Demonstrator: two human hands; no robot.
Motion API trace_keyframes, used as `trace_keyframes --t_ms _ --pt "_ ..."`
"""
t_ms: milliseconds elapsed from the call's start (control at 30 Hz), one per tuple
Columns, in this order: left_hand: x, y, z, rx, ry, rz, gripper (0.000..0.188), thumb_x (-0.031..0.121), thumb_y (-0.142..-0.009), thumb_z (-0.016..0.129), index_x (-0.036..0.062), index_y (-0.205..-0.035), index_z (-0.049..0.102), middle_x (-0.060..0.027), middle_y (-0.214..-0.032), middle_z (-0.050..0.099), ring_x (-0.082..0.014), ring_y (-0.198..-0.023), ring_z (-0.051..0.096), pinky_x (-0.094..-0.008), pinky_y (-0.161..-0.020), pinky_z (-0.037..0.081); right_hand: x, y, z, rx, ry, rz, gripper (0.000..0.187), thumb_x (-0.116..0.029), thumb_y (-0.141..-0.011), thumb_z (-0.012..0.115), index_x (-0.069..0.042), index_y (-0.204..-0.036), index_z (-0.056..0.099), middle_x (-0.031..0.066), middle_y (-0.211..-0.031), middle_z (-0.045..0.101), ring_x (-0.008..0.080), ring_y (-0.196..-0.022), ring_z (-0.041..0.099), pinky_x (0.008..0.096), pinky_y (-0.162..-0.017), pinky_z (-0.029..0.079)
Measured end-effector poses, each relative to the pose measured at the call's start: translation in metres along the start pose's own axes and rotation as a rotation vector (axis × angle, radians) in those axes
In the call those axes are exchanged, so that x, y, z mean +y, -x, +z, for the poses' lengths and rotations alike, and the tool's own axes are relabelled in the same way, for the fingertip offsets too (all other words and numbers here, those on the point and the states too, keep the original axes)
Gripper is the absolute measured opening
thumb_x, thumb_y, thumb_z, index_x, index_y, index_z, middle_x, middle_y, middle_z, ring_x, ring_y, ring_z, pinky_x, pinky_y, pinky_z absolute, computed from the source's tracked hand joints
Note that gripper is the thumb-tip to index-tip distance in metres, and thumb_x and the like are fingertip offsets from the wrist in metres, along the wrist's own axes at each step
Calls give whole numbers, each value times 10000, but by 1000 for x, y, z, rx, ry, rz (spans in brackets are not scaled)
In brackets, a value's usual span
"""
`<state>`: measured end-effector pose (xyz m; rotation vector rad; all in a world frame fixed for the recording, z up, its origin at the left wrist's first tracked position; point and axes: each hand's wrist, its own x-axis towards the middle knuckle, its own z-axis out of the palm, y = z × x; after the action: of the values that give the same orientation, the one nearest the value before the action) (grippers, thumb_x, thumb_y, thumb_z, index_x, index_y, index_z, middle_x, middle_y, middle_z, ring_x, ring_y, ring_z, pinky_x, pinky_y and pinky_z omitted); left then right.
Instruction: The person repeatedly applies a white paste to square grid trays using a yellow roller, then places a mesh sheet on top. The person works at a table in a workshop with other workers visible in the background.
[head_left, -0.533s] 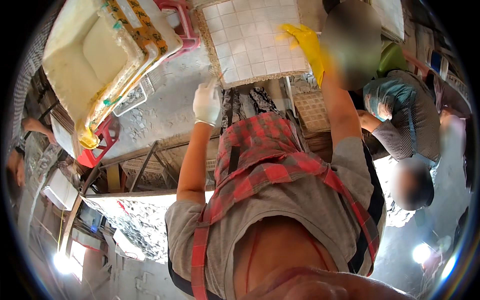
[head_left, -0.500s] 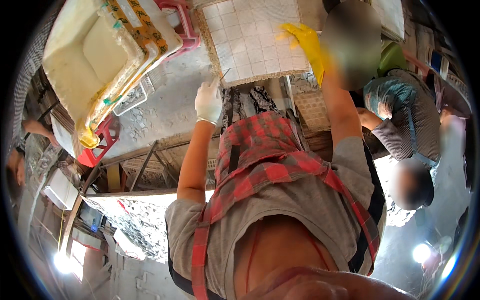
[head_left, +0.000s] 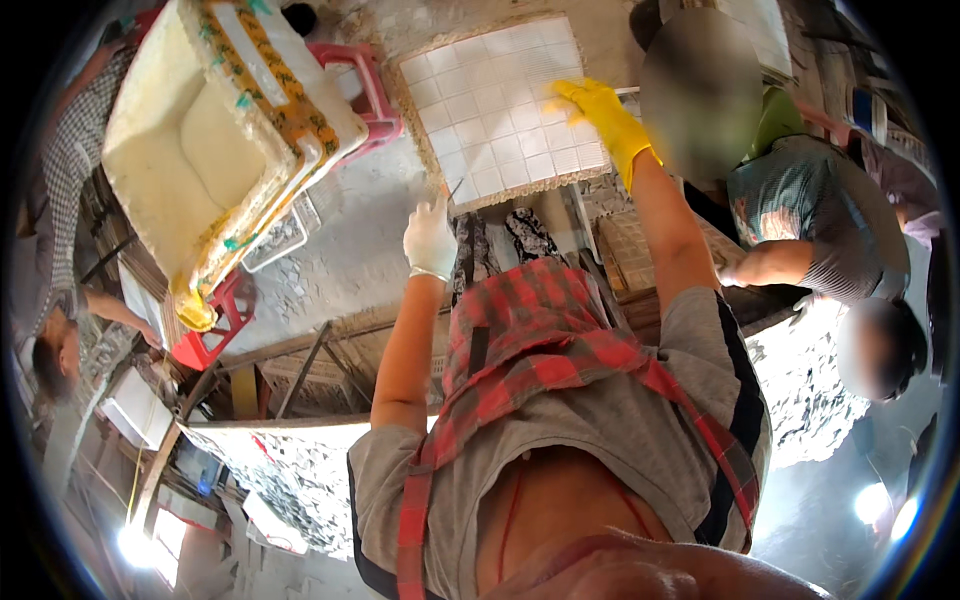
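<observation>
A square board with a grid of white tiles (head_left: 495,100) and a rough brown rim lies at the top middle. At its near left corner is my left hand (head_left: 430,240), in a white glove, its fingers closed round a thin tool (head_left: 456,187) with a slim dark tip. The tool's handle is mostly hidden by the fingers. My right hand (head_left: 605,118), in a yellow rubber glove, reaches over the board's right part with its fingers stretched out. Whether those fingertips touch the tiles I cannot tell.
A foam box (head_left: 190,130) on a red plastic stool (head_left: 220,320) stands to the left, another red stool (head_left: 375,100) behind it. Co-workers are at the right (head_left: 820,210) and left (head_left: 75,190). A brown perforated tray (head_left: 630,250) sits below the board.
The whole view has shifted slightly, so the board and my left hand appear lower. My right hand still hovers over the board's right part. The co-worker at the left shows more of their body.
</observation>
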<state>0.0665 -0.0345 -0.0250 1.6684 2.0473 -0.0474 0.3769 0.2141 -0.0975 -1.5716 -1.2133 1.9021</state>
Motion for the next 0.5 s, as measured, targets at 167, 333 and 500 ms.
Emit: trace_keyframes --t_ms 167,333,500 --pt "-1 6 9 23 -27 2 406 97 -894 601 160 -1295 623 -164 -1088 616 -370 -994 638 -478 -802 553 -10 7 -3 118 164 18 498 -359 -1028 587 44 -1316 638 194 -1324 661 265 -1205 635 338 -1016 483" --pt "3 2 8 -17 -34 -4 394 106 -906 604 167 -1294 624 -146 -1037 594 -359 -981 629 -481 -784 550 9 -8 -15 377 695 -41 579 -530 -938 625 -26 -1214 691 206 -1213 696 345 -1109 664 412 -927 508" --pt "-6 9 17 -4 -17 -9 386 109 -921 603 171 -1302 621 -146 -1048 597 -359 -977 632 -489 -782 550 -56 -19 15 405 1036 60 442 -388 -1004 576 -136 -1363 630 152 -1366 648 358 -1239 606 409 -1065 446"
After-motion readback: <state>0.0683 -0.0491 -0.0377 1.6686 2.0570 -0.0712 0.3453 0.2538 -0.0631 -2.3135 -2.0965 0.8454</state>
